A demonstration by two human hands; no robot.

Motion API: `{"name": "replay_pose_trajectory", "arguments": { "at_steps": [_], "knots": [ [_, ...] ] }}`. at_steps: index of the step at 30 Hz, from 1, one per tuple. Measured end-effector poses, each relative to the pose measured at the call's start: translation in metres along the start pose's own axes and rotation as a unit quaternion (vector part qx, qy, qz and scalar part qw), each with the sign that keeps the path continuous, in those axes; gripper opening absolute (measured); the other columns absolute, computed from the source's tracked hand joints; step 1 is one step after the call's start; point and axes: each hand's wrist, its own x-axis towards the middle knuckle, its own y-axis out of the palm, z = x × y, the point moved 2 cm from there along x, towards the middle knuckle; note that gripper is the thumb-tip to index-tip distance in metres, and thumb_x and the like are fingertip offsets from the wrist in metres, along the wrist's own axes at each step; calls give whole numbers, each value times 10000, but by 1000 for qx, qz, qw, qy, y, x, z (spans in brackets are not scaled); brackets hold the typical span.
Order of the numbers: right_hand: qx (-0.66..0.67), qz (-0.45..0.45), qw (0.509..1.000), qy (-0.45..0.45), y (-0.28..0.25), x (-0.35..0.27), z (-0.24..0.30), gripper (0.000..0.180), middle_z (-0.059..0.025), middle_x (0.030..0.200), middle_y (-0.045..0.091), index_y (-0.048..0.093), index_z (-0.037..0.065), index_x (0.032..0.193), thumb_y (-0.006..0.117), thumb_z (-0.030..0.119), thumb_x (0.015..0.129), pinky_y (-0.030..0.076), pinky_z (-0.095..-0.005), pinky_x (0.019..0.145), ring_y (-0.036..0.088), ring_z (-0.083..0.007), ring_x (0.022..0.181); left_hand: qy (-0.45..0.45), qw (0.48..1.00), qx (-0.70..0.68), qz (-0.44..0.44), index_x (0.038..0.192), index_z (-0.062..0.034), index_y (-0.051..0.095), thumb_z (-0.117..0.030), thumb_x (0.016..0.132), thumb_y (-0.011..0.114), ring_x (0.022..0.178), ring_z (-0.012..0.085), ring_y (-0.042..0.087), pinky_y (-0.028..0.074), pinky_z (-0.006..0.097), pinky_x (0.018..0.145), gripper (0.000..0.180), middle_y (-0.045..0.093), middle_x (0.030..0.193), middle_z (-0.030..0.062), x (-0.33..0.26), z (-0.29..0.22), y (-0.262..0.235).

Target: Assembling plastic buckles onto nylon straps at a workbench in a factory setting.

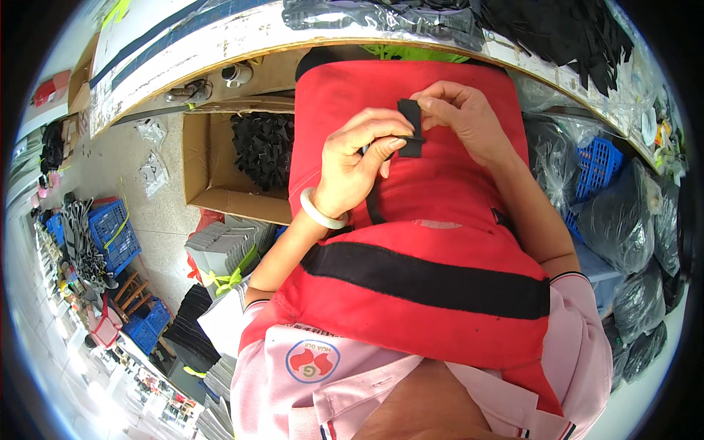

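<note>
Over the red apron (440,176) on my lap, both hands work on a short black fabric strip (410,114) that stands upright between them. My left hand (352,158), a pale bangle (320,211) at its wrist, is closed in a pinch. Between its thumb and fingers a narrow black band shows, lying across the strip; part of it is hidden by the hand. At the strip's upper right edge, my right hand (462,117) pinches with thumb and forefinger. Below my left hand, a dark strap (375,202) lies against the apron.
An open cardboard box (209,198) of black pieces (262,150) stands left of my lap. Ahead is a worn white tabletop (242,48) with a heap of black strips (568,37). Stuffed plastic bags (620,220) and a blue crate (598,169) stand at the right; grey stacks (227,249) at the left.
</note>
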Motion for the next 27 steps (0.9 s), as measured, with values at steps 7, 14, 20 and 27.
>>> {"name": "replay_pose_trajectory", "arguments": {
  "at_steps": [7,14,20,27],
  "knots": [
    [142,33,988,46,9,-5,7,182,-37,915,648,595,36,1056,639,115,898,510,-247,741,615,-96,797,26,999,30,6,971,8,676,42,890,582,546,48,512,412,185,475,128,650,937,79,-5,-2,3],
    [43,75,996,27,21,8,-12,197,-65,915,639,572,17,1044,643,44,862,509,-256,729,617,-118,780,-26,986,159,35,955,22,668,64,867,576,816,155,618,490,254,722,133,659,914,89,-13,-27,-22],
    [-224,-71,962,-138,-24,-5,38,205,-40,877,663,630,33,1039,672,147,874,487,-250,695,605,-102,772,-226,930,186,-221,1277,-35,554,2,922,527,819,120,676,407,173,426,358,641,1169,78,-68,-45,-132],
    [-481,-342,750,-299,-151,34,98,287,-91,940,681,702,42,966,752,262,789,490,-317,776,629,-232,805,-184,905,-234,-304,1241,20,537,-90,935,570,1124,249,594,454,256,724,327,592,1249,155,-74,26,-163]
  ]
}}
